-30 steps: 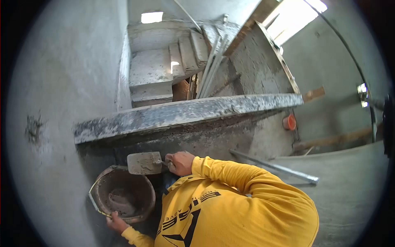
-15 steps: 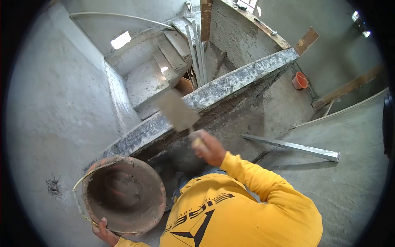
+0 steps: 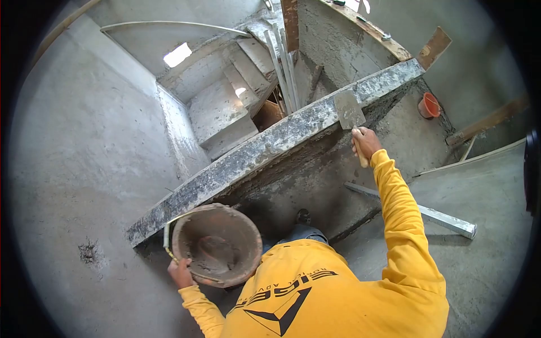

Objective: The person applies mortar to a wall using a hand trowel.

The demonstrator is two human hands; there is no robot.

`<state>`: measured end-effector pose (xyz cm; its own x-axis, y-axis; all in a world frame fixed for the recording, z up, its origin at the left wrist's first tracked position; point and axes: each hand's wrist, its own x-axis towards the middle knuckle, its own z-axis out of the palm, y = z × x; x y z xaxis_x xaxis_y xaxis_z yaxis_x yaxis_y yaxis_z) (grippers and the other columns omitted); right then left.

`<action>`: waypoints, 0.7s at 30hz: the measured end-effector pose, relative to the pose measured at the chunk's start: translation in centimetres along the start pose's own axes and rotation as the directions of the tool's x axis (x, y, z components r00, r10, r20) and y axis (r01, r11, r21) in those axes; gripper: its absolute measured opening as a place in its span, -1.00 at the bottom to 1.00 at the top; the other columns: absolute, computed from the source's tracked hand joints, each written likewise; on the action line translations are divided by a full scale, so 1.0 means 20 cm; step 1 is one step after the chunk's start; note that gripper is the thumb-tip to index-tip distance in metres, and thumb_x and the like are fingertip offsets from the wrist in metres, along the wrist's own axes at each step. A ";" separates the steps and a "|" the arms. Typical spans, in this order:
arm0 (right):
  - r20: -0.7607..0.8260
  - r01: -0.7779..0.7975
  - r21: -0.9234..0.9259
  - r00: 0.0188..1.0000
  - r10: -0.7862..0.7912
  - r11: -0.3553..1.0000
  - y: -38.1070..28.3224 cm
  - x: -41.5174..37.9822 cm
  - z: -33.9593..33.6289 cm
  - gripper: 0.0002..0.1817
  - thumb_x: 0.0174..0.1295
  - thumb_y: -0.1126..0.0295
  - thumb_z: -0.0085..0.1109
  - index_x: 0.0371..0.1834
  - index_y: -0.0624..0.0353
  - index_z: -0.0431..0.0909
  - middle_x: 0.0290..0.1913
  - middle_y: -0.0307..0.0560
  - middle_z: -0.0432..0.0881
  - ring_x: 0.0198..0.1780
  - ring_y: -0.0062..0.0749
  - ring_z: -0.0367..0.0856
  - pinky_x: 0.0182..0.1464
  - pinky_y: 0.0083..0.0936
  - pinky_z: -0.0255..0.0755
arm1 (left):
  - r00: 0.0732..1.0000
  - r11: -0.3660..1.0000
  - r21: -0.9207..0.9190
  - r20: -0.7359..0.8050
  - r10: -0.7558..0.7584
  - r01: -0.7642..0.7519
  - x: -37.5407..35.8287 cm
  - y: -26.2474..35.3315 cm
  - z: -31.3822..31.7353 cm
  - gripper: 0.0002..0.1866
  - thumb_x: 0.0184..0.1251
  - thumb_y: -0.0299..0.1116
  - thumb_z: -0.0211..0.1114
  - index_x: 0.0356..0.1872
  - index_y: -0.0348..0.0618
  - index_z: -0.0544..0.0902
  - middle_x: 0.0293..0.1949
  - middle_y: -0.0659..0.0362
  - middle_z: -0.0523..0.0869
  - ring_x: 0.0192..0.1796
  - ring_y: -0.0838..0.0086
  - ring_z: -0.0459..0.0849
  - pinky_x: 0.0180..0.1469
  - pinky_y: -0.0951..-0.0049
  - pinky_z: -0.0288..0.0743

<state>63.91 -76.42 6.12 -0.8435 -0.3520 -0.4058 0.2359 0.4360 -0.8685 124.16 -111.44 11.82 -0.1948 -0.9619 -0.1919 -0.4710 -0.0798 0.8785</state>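
My right hand (image 3: 367, 144) is closed around the wooden handle of a trowel (image 3: 349, 110). The trowel's wide grey blade points away from me and overlaps the right part of a long mortar-smeared ledge (image 3: 270, 143). Low on the left, my left hand (image 3: 181, 274) grips the near-left rim of a bucket (image 3: 246, 234). Tilted toward me, the bucket shows a mortar-coated inside with some wet grey mix at its bottom. Its wire handle hangs over the left side. Both arms wear yellow sleeves.
Beyond the ledge are concrete steps (image 3: 217, 121) and several upright metal bars (image 3: 286, 73). A square metal bar (image 3: 445, 219) lies to the right. Farther back on the right sits a small orange bucket (image 3: 429, 106). A plastered wall (image 3: 101, 146) rises on the left.
My right hand has swung the trowel forward and right along the ledge, straightening the arm. The bucket in my left hand has shifted right and up in view.
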 end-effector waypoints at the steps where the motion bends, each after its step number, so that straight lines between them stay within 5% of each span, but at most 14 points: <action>1: 0.008 -0.002 -0.017 1.000 0.002 1.000 -0.03 0.02 0.02 -0.70 0.56 0.17 0.06 -0.17 0.22 0.53 -0.37 -0.18 0.57 -0.49 -0.48 0.58 -0.48 -0.45 0.54 | 0.998 0.999 0.018 0.035 -0.043 0.043 0.01 -0.06 0.03 -0.84 0.10 -0.52 0.27 -0.32 -0.41 0.67 -0.41 0.24 0.69 -0.39 0.56 0.55 -0.26 0.49 0.47; 7: 0.334 0.014 -0.221 0.940 0.063 0.975 -0.22 0.00 0.26 -0.68 0.53 0.19 0.08 -0.05 0.29 0.58 -0.40 -0.16 0.59 -0.55 -0.52 0.56 -0.54 -0.48 0.51 | 0.975 0.975 -0.046 0.045 -0.216 0.218 0.07 -0.34 0.21 -0.77 0.02 -0.54 0.26 -0.32 -0.52 0.71 -0.38 0.14 0.75 -0.35 0.46 0.62 -0.22 0.41 0.53; 10: 0.463 0.173 -0.340 0.886 0.004 0.924 -0.23 -0.12 0.52 -0.62 0.49 0.17 0.15 0.03 0.32 0.66 -0.38 -0.10 0.68 -0.53 -0.52 0.58 -0.49 -0.43 0.56 | 0.968 0.969 0.001 0.018 -0.249 0.249 0.05 -0.36 0.31 -0.77 -0.02 -0.51 0.29 -0.36 -0.54 0.70 -0.41 0.12 0.73 -0.36 0.43 0.62 -0.21 0.37 0.53; 12: 0.531 0.608 -0.394 0.762 -0.370 0.689 -0.14 -0.25 0.73 -0.65 0.33 0.12 0.29 -0.03 0.15 0.75 -0.20 0.18 0.79 -0.18 0.04 0.79 -0.07 -0.12 0.67 | 0.970 0.969 0.065 0.017 -0.242 0.240 0.08 -0.41 0.36 -0.78 -0.02 -0.50 0.29 -0.38 -0.53 0.69 -0.44 0.14 0.71 -0.38 0.42 0.61 -0.22 0.36 0.52; 13: 0.618 0.526 -0.475 0.770 -0.158 0.705 -0.24 -0.40 0.78 -0.64 0.26 0.10 0.33 0.01 0.05 0.75 -0.10 0.20 0.78 0.00 0.24 0.73 0.12 -0.03 0.60 | 0.971 0.971 0.028 0.020 -0.237 0.237 0.08 -0.43 0.36 -0.78 -0.02 -0.51 0.29 -0.38 -0.52 0.69 -0.44 0.14 0.70 -0.38 0.42 0.60 -0.22 0.36 0.52; 15: 0.837 0.717 -0.375 0.535 -0.119 0.587 -0.13 -0.53 0.94 -0.62 0.26 0.09 0.32 0.01 0.10 0.73 -0.11 0.19 0.78 0.00 0.19 0.73 0.11 -0.01 0.59 | 0.974 0.973 -0.042 0.050 -0.223 0.225 0.09 -0.45 0.40 -0.79 -0.02 -0.51 0.28 -0.38 -0.51 0.68 -0.43 0.15 0.70 -0.37 0.42 0.60 -0.22 0.35 0.52; 17: 0.884 0.763 -0.316 0.453 -0.117 0.564 -0.07 -0.67 1.03 -0.57 0.31 0.11 0.29 0.17 0.07 0.66 -0.02 0.21 0.76 0.06 0.19 0.71 0.15 0.00 0.55 | 0.977 0.976 -0.067 0.060 -0.204 0.207 0.09 -0.45 0.39 -0.79 -0.01 -0.53 0.26 -0.36 -0.50 0.68 -0.39 0.16 0.70 -0.35 0.40 0.61 -0.21 0.35 0.53; 21: 0.745 0.615 -0.147 0.584 -0.322 0.774 0.01 -0.80 1.04 -0.62 0.31 0.17 0.26 0.07 0.16 0.53 -0.14 0.25 0.74 -0.03 0.32 0.68 0.02 0.07 0.52 | 0.978 0.967 -0.147 -0.002 -0.209 0.206 0.02 -0.52 0.22 -0.72 -0.01 -0.54 0.21 -0.25 -0.52 0.68 -0.26 0.12 0.74 -0.28 0.34 0.65 -0.16 0.36 0.55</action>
<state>87.56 -87.96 6.45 -0.2088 -0.9632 -0.1690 -0.4075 0.2428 -0.8803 125.20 -109.93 0.63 -0.0906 -0.9245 -0.3702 -0.3692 -0.3141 0.8747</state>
